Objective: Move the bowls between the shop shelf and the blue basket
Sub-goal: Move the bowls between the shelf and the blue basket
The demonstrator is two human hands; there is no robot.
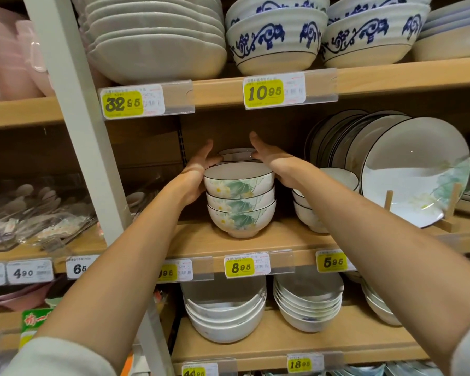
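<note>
A stack of three white bowls (240,202) with green leaves and pale flowers stands on the middle wooden shelf (282,240). Right behind it sits a second stack of bowls (236,154), of which only the top rims show. My left hand (194,177) lies against the left side of the front stack, fingers straight and reaching back towards the rear stack. My right hand (276,166) flanks the right side, its fingers also straight and pointing inward and back. Neither hand curls round a bowl. The blue basket is not in view.
Upright plates (415,169) in a wooden rack and small white bowls (307,210) stand just right of my right arm. The shelf above (391,80) carries blue-patterned bowls. More white bowls (225,313) fill the shelf below. A grey upright post (87,147) stands at the left.
</note>
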